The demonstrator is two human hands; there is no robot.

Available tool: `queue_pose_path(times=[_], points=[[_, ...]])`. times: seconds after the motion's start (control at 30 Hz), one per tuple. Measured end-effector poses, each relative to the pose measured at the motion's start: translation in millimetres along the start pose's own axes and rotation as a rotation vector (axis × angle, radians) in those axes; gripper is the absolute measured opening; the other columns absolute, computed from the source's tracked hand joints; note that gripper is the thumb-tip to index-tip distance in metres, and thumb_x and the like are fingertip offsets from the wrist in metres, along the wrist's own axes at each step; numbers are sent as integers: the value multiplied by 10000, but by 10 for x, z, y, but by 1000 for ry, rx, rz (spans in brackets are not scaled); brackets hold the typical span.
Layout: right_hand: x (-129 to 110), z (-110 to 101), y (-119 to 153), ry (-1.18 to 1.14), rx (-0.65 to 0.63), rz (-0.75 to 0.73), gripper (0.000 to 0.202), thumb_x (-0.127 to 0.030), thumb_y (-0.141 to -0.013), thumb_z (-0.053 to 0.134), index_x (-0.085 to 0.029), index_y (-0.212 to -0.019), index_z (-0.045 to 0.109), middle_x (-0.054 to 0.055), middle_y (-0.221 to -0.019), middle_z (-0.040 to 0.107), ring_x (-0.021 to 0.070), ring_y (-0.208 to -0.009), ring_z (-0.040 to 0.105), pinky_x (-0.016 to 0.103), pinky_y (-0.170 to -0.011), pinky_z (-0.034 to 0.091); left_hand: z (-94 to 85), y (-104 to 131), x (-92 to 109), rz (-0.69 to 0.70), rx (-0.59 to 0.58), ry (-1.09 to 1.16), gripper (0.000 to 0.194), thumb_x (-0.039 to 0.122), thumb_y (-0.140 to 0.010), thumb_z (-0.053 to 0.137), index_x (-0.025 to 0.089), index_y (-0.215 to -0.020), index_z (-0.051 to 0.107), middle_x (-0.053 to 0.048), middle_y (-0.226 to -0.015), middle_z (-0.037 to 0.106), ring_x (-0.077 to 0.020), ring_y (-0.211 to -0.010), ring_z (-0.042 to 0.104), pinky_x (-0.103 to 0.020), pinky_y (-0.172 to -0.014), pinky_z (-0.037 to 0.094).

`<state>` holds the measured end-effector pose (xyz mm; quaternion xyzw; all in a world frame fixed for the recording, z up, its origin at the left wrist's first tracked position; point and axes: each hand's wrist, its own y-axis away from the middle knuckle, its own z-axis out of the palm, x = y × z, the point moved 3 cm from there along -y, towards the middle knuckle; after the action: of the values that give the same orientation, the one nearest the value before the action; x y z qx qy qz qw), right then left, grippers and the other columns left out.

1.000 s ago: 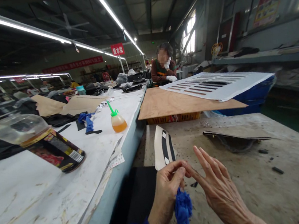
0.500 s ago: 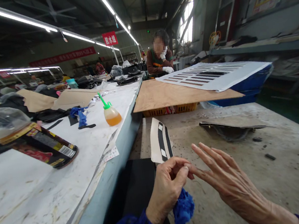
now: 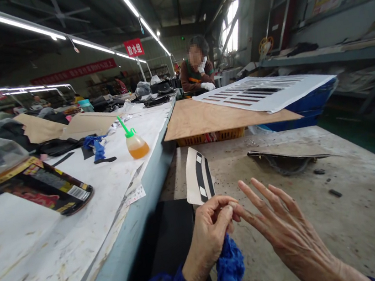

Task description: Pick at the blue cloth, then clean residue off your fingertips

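My left hand (image 3: 208, 230) is closed, its thumb and fingers pinched around the tip of a finger of my right hand (image 3: 287, 228). The right hand's other fingers are spread and hold nothing. A blue cloth (image 3: 229, 264) hangs below the left hand, its upper part hidden by that hand. Just beyond the left fingers stands a cream curved piece (image 3: 192, 176) with a black strip and white patches. Farther right on the grey worktable (image 3: 368, 227) lies a flat dark-edged piece (image 3: 287, 159) with a clear film under it.
The white-covered table (image 3: 66, 248) at left holds a tilted black-labelled bottle (image 3: 46, 184) and a green-tipped squeeze bottle (image 3: 137, 144) of amber liquid. A plywood board (image 3: 219, 115) and a slotted white sheet (image 3: 288, 92) lie ahead. Behind them a person (image 3: 195, 70) leans forward.
The whole view has shifted slightly. Both hands keep nearly the same pose, with the left hand still pinching the right fingertip.
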<state>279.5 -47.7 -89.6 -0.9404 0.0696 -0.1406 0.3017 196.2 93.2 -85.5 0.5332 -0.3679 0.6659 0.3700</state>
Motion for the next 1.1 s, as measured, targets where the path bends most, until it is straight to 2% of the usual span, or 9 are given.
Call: queue_pose_path(times=[0.17, 0.43, 0.67, 0.93, 1.0, 1.1], points=[[7, -3, -2, 23, -3, 0, 645, 21, -855, 421, -231, -1449, 426, 152, -1537, 366, 355, -1420, 269, 532, -1053, 311, 6, 12, -6, -10, -11, 9, 192, 269, -891, 564, 101, -914, 655, 9, -653, 560, -28, -414, 377, -176, -423, 298], [-38, 2, 37, -7, 0, -3, 558, -33, -888, 421, -222, -1409, 483, 169, -1512, 404, 374, -1408, 291, 543, -1040, 305, -5, 24, -21, -39, 3, -36, 153, 249, -858, 590, 109, -828, 644, 13, -622, 563, -35, -426, 397, -163, -426, 306], [-77, 35, 10, 15, -1, -12, 516, -36, -875, 456, -198, -1360, 522, 178, -1493, 424, 360, -1437, 221, 525, -1090, 227, -34, -16, -65, -94, 78, -21, 131, 236, -786, 573, 124, -764, 635, 36, -552, 534, -35, -382, 388, -166, -400, 279], [-143, 50, -63, 9, 22, -36, 491, -47, -857, 457, -177, -1317, 566, 136, -1413, 534, 345, -1402, 276, 502, -1112, 188, -34, -41, -91, -122, 169, -4, 90, 172, -705, 527, 141, -643, 585, 52, -474, 486, -37, -377, 335, -163, -383, 225], [-130, 32, -85, 12, 30, -30, 488, -56, -861, 457, -173, -1324, 559, 130, -1413, 536, 349, -1382, 314, 503, -1109, 197, -23, -44, -93, -113, 161, 21, 111, 210, -750, 552, 138, -674, 586, 54, -487, 483, -34, -374, 328, -164, -377, 218], [-87, -5, -109, 56, 36, -23, 552, -11, -839, 432, -194, -1351, 530, 126, -1419, 533, 353, -1344, 394, 512, -1077, 256, 1, -45, -77, -80, 122, 69, 301, 404, -849, 570, 123, -749, 610, 40, -542, 504, -30, -359, 348, -173, -360, 220]])
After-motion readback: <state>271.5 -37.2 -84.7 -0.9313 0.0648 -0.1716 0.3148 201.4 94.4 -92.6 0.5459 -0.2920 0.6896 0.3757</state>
